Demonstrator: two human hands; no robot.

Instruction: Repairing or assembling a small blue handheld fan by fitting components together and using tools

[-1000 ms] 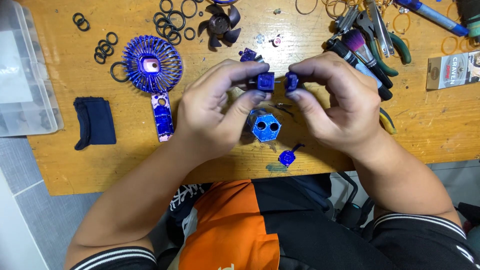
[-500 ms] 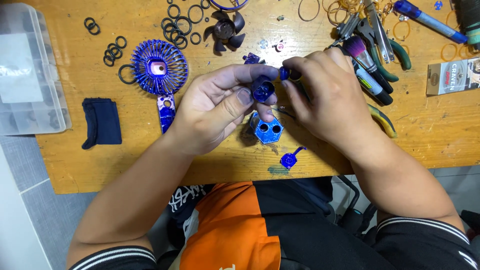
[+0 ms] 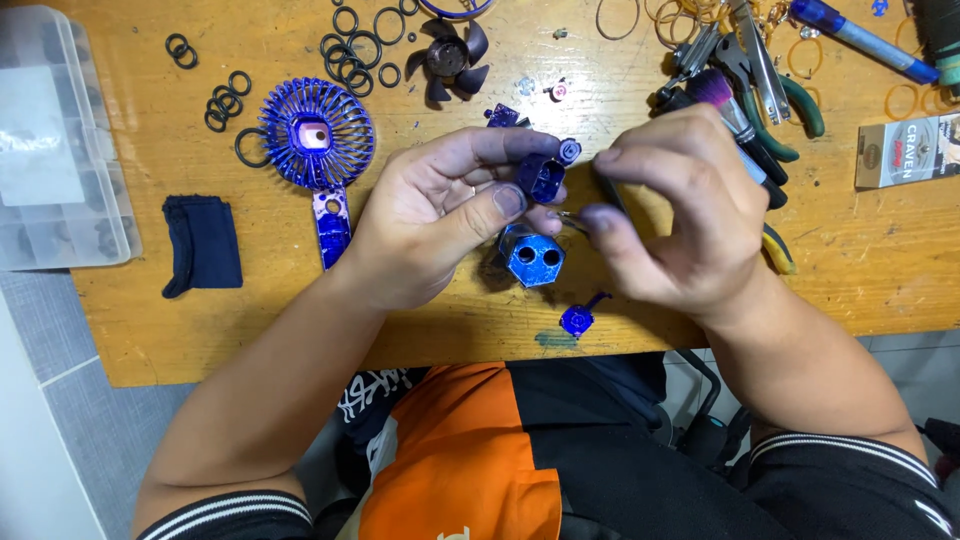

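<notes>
1. The left hand (image 3: 440,215) is curled, palm up, over the wooden bench (image 3: 150,330); its thumb and fingertips pinch a small blue housing piece (image 3: 541,178), a rounded-square part with its hollow side facing up.
2. The right hand (image 3: 670,215) is closed in a pinch, thumb against forefinger, on a thin metal pin (image 3: 572,222) whose tip points toward the left thumb. What the pin belongs to cannot be told.
3. The blue hexagonal block (image 3: 532,256), with two round holes in its top face, lies on the bench just below the housing piece and between the two hands.
4. Below the block, near the bench edge, lies a small blue clip part (image 3: 579,319).
5. Left of the block, beyond the left hand, a blue fan grille with handle (image 3: 318,150) lies flat; further left is a folded dark cloth (image 3: 203,245), and at the far left a clear parts box (image 3: 55,140).
6. Above the block lie a dark fan impeller (image 3: 451,57) and scattered black rubber rings (image 3: 355,45).
7. To the upper right of the block, behind the right hand, sit pliers (image 3: 770,75) and a blue pen (image 3: 860,40).
</notes>
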